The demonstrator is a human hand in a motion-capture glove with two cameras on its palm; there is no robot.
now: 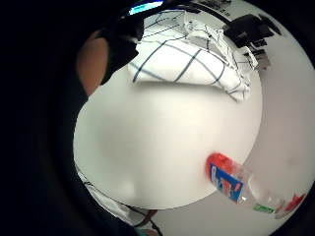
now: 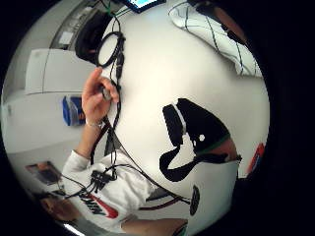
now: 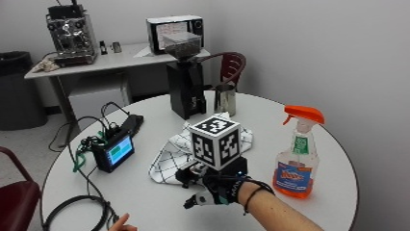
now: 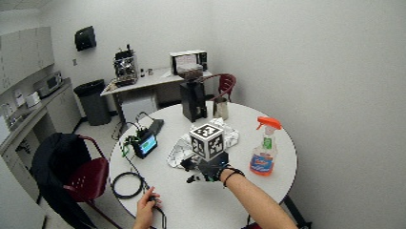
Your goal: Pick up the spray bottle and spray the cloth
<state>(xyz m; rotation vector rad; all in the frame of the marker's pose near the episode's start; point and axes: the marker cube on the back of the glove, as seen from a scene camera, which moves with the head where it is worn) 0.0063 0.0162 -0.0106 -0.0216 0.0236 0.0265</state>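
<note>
hovering over the white bench (image 3: pixel 160 207), the gloved right hand (image 3: pixel 214 192) has its fingers relaxed, grasping nothing. the checked cloth (image 3: pixel 170 161) lies just beyond it at 11 o'clock. the spray bottle (image 3: pixel 298 154) stands upright at 2 o'clock, apart.

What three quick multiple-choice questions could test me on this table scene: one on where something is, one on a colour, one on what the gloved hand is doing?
1. Where does the spray bottle stand?
A. On the round table
B. On the floor
C. On the chair

2. What colour is the bottle's trigger top?
A. Blue
B. Orange
C. Black

3. What is the gloved right hand holding?
A. The bottle
B. The checked cloth
C. Nothing

Answers:
1 A, it stands upright on the tabletop near the wall.
2 B, the sprayer head is orange.
3 C, the hand is apart from bottle and cloth.
</note>
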